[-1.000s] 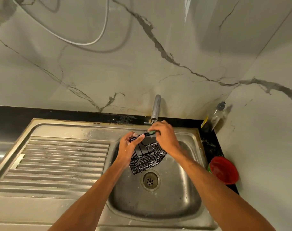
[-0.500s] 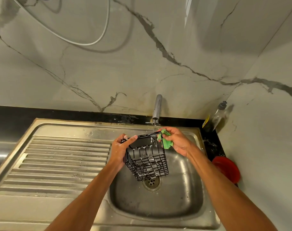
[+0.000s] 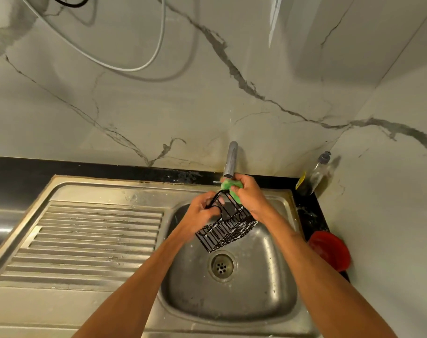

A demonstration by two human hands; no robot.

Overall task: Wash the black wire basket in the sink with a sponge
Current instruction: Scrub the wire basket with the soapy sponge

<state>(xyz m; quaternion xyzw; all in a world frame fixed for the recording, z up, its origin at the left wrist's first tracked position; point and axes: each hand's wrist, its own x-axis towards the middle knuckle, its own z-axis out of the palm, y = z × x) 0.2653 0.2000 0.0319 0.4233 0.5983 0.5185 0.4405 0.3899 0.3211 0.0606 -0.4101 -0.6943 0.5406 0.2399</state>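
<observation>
steel sink (image 3: 263, 293) (marble wall (image 3: 158, 106)) | left hand (image 3: 199, 213) grips basket (image 3: 229, 231) | right hand (image 3: 251, 194) squeezes sponge (image 3: 229, 185)

The wide-angle head camera is looking forward and steeply down from above the front edge of the sink (image 3: 268, 293), facing the marble wall (image 3: 158, 113). It is sitting close, so the sink is filling the lower middle, with the draining board (image 3: 97, 240) spreading left.
</observation>
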